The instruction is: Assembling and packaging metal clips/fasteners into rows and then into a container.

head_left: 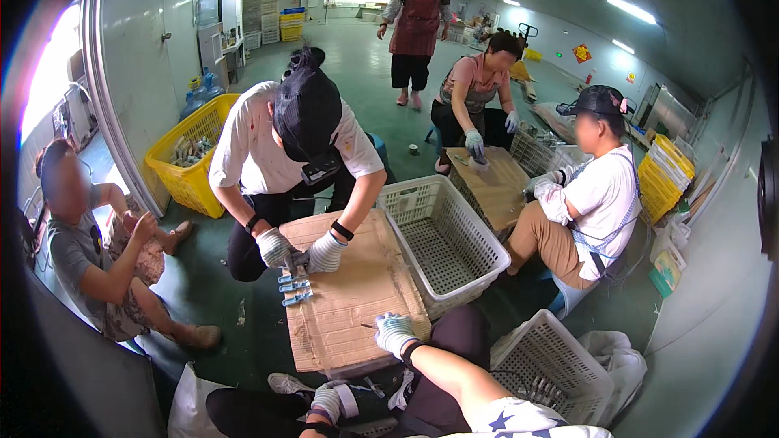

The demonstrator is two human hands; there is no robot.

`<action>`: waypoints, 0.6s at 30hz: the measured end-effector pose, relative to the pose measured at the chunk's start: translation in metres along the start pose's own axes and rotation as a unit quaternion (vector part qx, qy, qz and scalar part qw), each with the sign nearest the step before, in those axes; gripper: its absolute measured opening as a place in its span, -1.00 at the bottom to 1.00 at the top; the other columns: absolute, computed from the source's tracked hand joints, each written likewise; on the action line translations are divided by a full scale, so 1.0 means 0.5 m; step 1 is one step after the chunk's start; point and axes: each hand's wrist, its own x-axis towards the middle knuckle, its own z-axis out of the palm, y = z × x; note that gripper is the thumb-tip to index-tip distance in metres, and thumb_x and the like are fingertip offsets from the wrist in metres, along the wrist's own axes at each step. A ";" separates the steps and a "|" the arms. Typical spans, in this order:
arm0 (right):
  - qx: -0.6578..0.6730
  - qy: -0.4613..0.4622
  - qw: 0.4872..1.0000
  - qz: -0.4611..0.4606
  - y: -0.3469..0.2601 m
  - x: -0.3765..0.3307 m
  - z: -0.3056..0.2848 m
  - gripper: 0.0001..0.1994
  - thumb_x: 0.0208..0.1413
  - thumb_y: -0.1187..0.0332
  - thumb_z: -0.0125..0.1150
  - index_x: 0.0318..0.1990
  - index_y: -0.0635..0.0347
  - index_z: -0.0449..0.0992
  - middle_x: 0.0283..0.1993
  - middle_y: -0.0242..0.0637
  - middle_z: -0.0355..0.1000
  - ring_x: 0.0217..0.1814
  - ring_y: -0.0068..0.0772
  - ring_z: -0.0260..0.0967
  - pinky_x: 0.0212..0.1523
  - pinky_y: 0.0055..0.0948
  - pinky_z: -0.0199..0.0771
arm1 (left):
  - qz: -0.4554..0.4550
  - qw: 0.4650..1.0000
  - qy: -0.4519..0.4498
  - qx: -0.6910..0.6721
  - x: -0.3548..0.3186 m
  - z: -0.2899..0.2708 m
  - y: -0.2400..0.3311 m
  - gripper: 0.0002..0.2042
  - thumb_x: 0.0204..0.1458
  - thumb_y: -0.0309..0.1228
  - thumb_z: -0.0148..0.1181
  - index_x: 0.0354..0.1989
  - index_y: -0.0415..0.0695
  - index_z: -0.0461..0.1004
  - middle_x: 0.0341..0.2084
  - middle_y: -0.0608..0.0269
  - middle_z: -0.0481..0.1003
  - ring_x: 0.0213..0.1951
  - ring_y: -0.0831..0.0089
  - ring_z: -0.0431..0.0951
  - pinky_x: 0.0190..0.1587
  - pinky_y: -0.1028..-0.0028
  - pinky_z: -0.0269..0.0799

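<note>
My right hand [395,333], in a striped knit glove, rests at the near right edge of a cardboard-topped surface [349,308]. Its fingers are closed on a thin dark piece [368,325], too small to name. Low between my legs, my gloved left hand [327,400] is closed around a white band-like object [347,401], possibly a roll. Beside it lie small blue and grey pieces [374,388]. Across the cardboard, a co-worker's gloved hands [302,253] handle something grey, next to several light-blue pieces [294,289] lying in a row.
A white plastic crate [442,243] stands right of the cardboard. Another crate [560,369] with metal parts sits by my right side. At left are a yellow basket [195,126] and a seated person [89,251]. Two people work at a second cardboard-topped surface [491,182]; another person stands behind.
</note>
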 end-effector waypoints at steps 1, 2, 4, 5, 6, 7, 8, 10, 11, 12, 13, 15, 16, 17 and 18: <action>-0.001 -0.001 1.000 0.000 -0.001 0.000 0.001 -0.67 0.02 0.21 0.12 -0.07 0.11 0.44 -0.01 -0.12 0.40 0.03 -0.10 0.37 0.01 -0.12 0.35 | -0.012 1.000 -0.023 -0.013 0.000 -0.006 -0.003 -0.79 0.11 -0.51 -0.11 -0.17 -0.17 0.47 -0.36 0.09 0.54 -0.36 0.18 0.55 -0.24 0.19 0.50; -0.003 0.001 1.000 -0.001 -0.001 0.001 0.001 -0.67 0.02 0.21 0.12 -0.07 0.11 0.44 -0.01 -0.12 0.40 0.03 -0.10 0.37 0.01 -0.12 0.35 | -0.023 0.998 -0.048 -0.026 0.001 -0.007 -0.003 -0.79 0.10 -0.50 -0.11 -0.19 -0.16 0.47 -0.36 0.11 0.54 -0.35 0.19 0.54 -0.23 0.21 0.49; -0.006 -0.004 1.000 -0.001 -0.001 0.002 0.002 -0.66 0.02 0.20 0.11 -0.06 0.11 0.43 0.00 -0.12 0.40 0.05 -0.11 0.37 0.01 -0.13 0.35 | -0.045 0.993 -0.097 -0.050 0.002 -0.007 -0.002 -0.80 0.10 -0.48 -0.12 -0.23 -0.12 0.47 -0.36 0.13 0.54 -0.33 0.22 0.53 -0.21 0.24 0.46; -0.007 -0.002 1.000 -0.003 -0.003 0.002 0.001 -0.66 0.02 0.20 0.11 -0.06 0.11 0.43 0.00 -0.12 0.40 0.05 -0.11 0.37 0.01 -0.13 0.35 | -0.056 0.989 -0.122 -0.062 0.001 -0.008 -0.002 -0.81 0.10 -0.47 -0.12 -0.25 -0.10 0.48 -0.36 0.15 0.54 -0.32 0.24 0.53 -0.19 0.26 0.44; -0.004 -0.008 1.000 0.001 -0.004 0.000 -0.001 -0.65 0.02 0.19 0.11 -0.05 0.11 0.43 0.01 -0.12 0.40 0.06 -0.11 0.36 0.01 -0.13 0.35 | -0.066 0.984 -0.146 -0.074 0.000 -0.008 -0.001 -0.81 0.09 -0.47 -0.12 -0.27 -0.09 0.48 -0.36 0.16 0.53 -0.31 0.25 0.52 -0.18 0.28 0.43; -0.001 -0.015 1.000 0.004 -0.006 -0.001 -0.003 -0.65 0.02 0.19 0.11 -0.04 0.10 0.42 0.01 -0.12 0.39 0.07 -0.12 0.36 0.02 -0.13 0.35 | -0.075 0.979 -0.170 -0.086 0.001 -0.007 -0.001 -0.82 0.09 -0.46 -0.12 -0.29 -0.07 0.48 -0.36 0.17 0.53 -0.30 0.27 0.51 -0.17 0.29 0.41; -0.008 -0.015 1.000 0.005 -0.007 -0.002 -0.006 -0.65 0.02 0.19 0.11 -0.04 0.10 0.42 0.02 -0.12 0.39 0.07 -0.13 0.36 0.02 -0.13 0.35 | -0.085 0.972 -0.197 -0.097 0.002 -0.004 0.001 -0.82 0.09 -0.45 -0.12 -0.31 -0.05 0.48 -0.36 0.19 0.53 -0.30 0.28 0.51 -0.16 0.31 0.40; -0.011 -0.011 1.000 0.005 -0.009 -0.003 -0.005 -0.65 0.02 0.19 0.10 -0.04 0.10 0.42 0.02 -0.12 0.39 0.07 -0.13 0.36 0.02 -0.13 0.35 | -0.103 0.956 -0.249 -0.118 0.000 0.000 0.002 -0.82 0.08 -0.43 -0.12 -0.35 -0.01 0.48 -0.36 0.21 0.53 -0.28 0.31 0.50 -0.13 0.34 0.37; -0.009 -0.012 1.000 0.008 -0.007 -0.002 -0.004 -0.65 0.02 0.19 0.10 -0.04 0.10 0.42 0.02 -0.12 0.39 0.08 -0.12 0.36 0.02 -0.13 0.35 | -0.114 0.946 -0.274 -0.128 -0.001 0.002 0.002 -0.81 0.08 -0.42 -0.12 -0.37 0.00 0.48 -0.36 0.23 0.53 -0.27 0.33 0.49 -0.12 0.36 0.35; -0.015 -0.020 1.000 0.005 -0.005 0.001 -0.007 -0.65 0.03 0.19 0.09 -0.03 0.10 0.42 0.04 -0.12 0.39 0.09 -0.12 0.35 0.03 -0.13 0.35 | -0.125 0.936 -0.298 -0.138 0.002 0.006 0.005 -0.81 0.08 -0.42 -0.12 -0.39 0.02 0.49 -0.36 0.24 0.52 -0.26 0.34 0.48 -0.11 0.37 0.34; -0.017 -0.016 1.000 0.005 -0.004 0.003 -0.006 -0.65 0.03 0.19 0.09 -0.03 0.10 0.42 0.04 -0.12 0.39 0.09 -0.12 0.35 0.03 -0.13 0.35 | -0.136 0.925 -0.323 -0.147 0.003 0.009 0.007 -0.81 0.07 -0.41 -0.12 -0.41 0.04 0.49 -0.36 0.25 0.52 -0.25 0.35 0.48 -0.09 0.39 0.32; -0.012 -0.016 1.000 0.011 -0.003 0.005 0.000 -0.65 0.02 0.20 0.09 -0.04 0.10 0.43 0.03 -0.12 0.39 0.07 -0.10 0.36 0.03 -0.14 0.35 | -0.158 0.900 -0.372 -0.164 0.002 0.010 0.007 -0.79 0.07 -0.39 -0.13 -0.45 0.07 0.49 -0.36 0.28 0.52 -0.23 0.38 0.47 -0.07 0.42 0.29; -0.015 -0.011 1.000 0.011 -0.002 0.009 0.003 -0.65 0.02 0.20 0.09 -0.04 0.10 0.43 0.03 -0.12 0.39 0.07 -0.10 0.36 0.03 -0.14 0.35 | -0.169 0.886 -0.396 -0.172 0.004 0.012 0.009 -0.79 0.07 -0.38 -0.13 -0.47 0.09 0.49 -0.36 0.29 0.52 -0.22 0.40 0.46 -0.06 0.44 0.28; -0.016 -0.010 1.000 0.014 0.001 0.011 0.008 -0.65 0.02 0.20 0.09 -0.04 0.09 0.43 0.03 -0.12 0.39 0.06 -0.10 0.37 0.01 -0.13 0.36 | -0.181 0.871 -0.420 -0.180 0.004 0.016 0.011 -0.78 0.06 -0.37 -0.13 -0.49 0.11 0.49 -0.36 0.31 0.52 -0.22 0.41 0.45 -0.04 0.46 0.26; -0.018 -0.008 1.000 0.013 -0.001 0.014 0.013 -0.65 0.02 0.20 0.08 -0.04 0.09 0.43 0.02 -0.13 0.40 0.06 -0.11 0.37 -0.01 -0.13 0.37 | -0.190 0.856 -0.444 -0.186 0.008 0.006 0.010 -0.77 0.06 -0.37 -0.13 -0.51 0.13 0.49 -0.36 0.32 0.51 -0.21 0.43 0.45 -0.03 0.47 0.25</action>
